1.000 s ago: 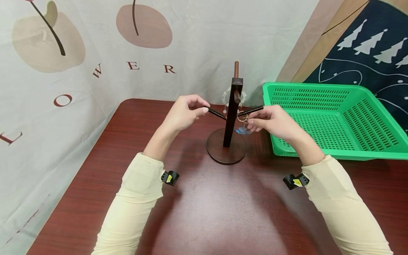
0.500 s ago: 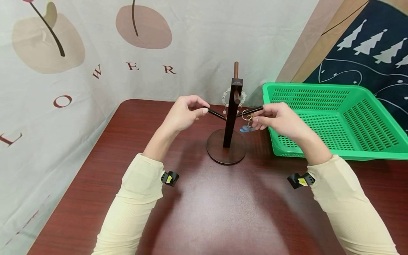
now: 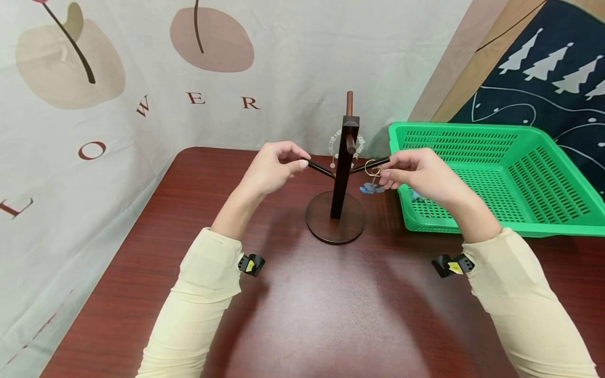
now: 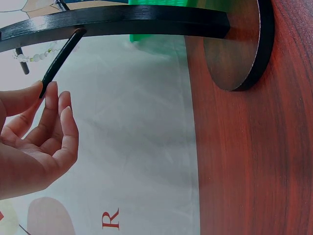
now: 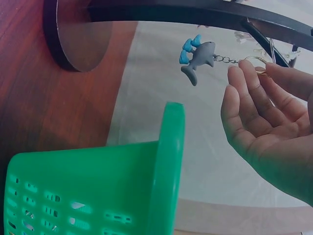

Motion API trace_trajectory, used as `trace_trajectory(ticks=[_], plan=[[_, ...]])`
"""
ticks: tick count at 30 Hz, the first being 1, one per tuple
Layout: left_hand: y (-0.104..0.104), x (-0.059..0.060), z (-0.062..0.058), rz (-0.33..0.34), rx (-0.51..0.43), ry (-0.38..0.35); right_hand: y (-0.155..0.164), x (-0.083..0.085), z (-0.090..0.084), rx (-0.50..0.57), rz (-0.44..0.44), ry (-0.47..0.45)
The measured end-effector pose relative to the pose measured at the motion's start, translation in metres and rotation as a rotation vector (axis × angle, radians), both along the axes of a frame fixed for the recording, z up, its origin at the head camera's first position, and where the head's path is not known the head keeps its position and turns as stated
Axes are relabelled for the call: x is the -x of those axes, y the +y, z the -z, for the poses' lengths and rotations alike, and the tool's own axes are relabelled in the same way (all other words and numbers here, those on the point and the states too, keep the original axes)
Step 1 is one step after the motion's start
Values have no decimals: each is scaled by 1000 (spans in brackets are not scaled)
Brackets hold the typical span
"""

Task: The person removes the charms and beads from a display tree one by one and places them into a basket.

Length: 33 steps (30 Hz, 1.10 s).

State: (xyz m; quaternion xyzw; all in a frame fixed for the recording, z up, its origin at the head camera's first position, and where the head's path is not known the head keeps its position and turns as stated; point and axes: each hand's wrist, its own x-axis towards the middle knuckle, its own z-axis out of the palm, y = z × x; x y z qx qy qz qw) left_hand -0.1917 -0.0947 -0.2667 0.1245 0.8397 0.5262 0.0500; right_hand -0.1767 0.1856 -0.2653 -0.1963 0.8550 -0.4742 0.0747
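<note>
We see the left hand [image 3: 271,168] pinching the tip of the left black peg [image 3: 320,168] of the dark wooden branched stand [image 3: 344,168], its fingers curled round that tip, steadying the stand on the reddish-brown wooden counter [image 3: 302,294]. The right hand [image 3: 416,176] has its grip closed on the gold key ring [image 3: 372,168] of a small grey shark keychain with blue fins [image 3: 372,187], thumb and fingertips pinching the ring. Over the last second this hand has slid outward along the right black peg [image 3: 376,164]: the ring, which sat close to the upright, now hangs near the peg's outer end, and the shark dangles below it, clear of the round base [image 3: 334,224] and just beside the green perforated plastic basket [image 3: 496,173]. We judge that the keychain is almost off the peg, with only the tip left to pass. A pale beaded bracelet [image 3: 336,142] hangs on a higher peg behind the upright, untouched. Something small lies in the basket's near corner, too hidden to name.
</note>
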Motion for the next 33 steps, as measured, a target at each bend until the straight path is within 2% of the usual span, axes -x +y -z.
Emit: trace_trajectory(ticks=[33], plan=[[-1, 0, 0, -1, 6, -7, 9, -3, -9, -1, 1, 33]])
